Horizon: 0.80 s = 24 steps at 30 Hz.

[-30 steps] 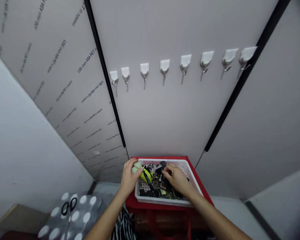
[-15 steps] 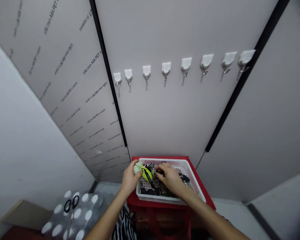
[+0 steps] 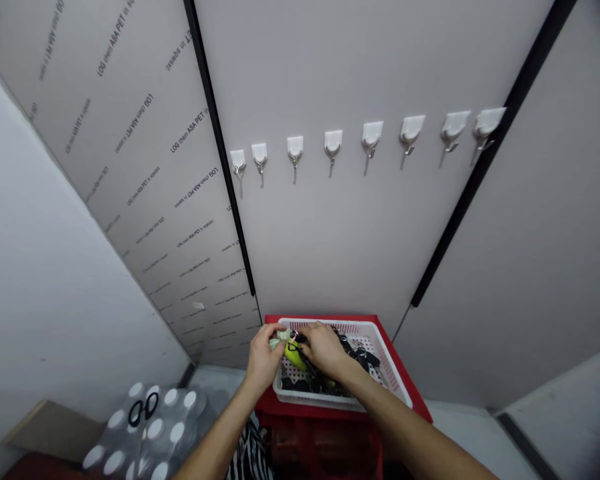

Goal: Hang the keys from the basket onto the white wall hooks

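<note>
- Progress, my read: mid-handling. Both hands are in the white plastic basket with slotted walls [image 3: 393, 370]; contents are a mixed heap, no separate groups visible. Amount left: can't judge, the right hand and forearm cover part of the heap.
- Left hand [image 3: 264, 353]: at the basket's left end. Fingers curled, small gap between thumb and fingertips, gripping the pale green ribbed piece [image 3: 283, 335].
- Right hand [image 3: 325, 347]: palm down over the heap, fingers bent in toward the left hand, just beside the bright yellow-green rounded item [image 3: 294, 357]. Fingertips partly hidden; can't make out whether they pinch anything.
- Yellow-green item: inside the basket, left end, between the two hands, dark strap-like piece lying across it.
- Rest of the heap: dark tangled items [image 3: 373, 360] right of the right hand, more in front of it. Too small to identify singly.
- Basket sits on a red support [image 3: 417, 395].
- Beyond: row of white-backed metal hooks [image 3: 333, 140] on the grey panel.
- Lower left: black-handled scissors [image 3: 143, 409] on white-capped clear bottles [image 3: 155, 429].
</note>
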Motion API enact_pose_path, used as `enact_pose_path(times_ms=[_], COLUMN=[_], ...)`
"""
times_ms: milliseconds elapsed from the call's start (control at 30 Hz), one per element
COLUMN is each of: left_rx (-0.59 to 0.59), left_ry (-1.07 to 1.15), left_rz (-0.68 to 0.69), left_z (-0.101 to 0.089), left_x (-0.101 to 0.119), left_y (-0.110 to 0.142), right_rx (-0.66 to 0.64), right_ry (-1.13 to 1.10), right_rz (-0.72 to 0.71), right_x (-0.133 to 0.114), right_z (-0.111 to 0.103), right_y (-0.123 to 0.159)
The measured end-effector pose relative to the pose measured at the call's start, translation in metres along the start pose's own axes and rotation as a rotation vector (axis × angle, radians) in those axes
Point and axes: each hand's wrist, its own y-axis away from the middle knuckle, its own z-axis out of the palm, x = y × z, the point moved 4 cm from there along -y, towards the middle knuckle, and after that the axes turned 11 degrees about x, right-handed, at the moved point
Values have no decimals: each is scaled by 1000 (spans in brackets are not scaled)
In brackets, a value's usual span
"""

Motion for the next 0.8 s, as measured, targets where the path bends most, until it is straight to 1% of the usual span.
enact_pose_path(times_ms=[167,400,533,600,667,733,800], left_rx=[-15,-25,-35,-58,-92,-135,-161], left_ry=[28,23,51,76,106,147,201], left_rz=[-4,32,68,89,96,60,-30], left_z=[1,3,5,5,6,7,8], left_x=[4,16,23,28,33,37,36], left_y=[2,5,10,14,17,19,19], right_rx=[12,19,-37,-72,-70,-33,10], right_ry=[-95,-273,-425,-496,-563,-628,-669], right_rz=[16,150,219,266,307,327,324], right_x=[4,11,15,17,19,19,19], right_z=[0,-1,3,3,0,-7,-14], right_y=[-2,-7,-8,-7,-6,-4,-1])
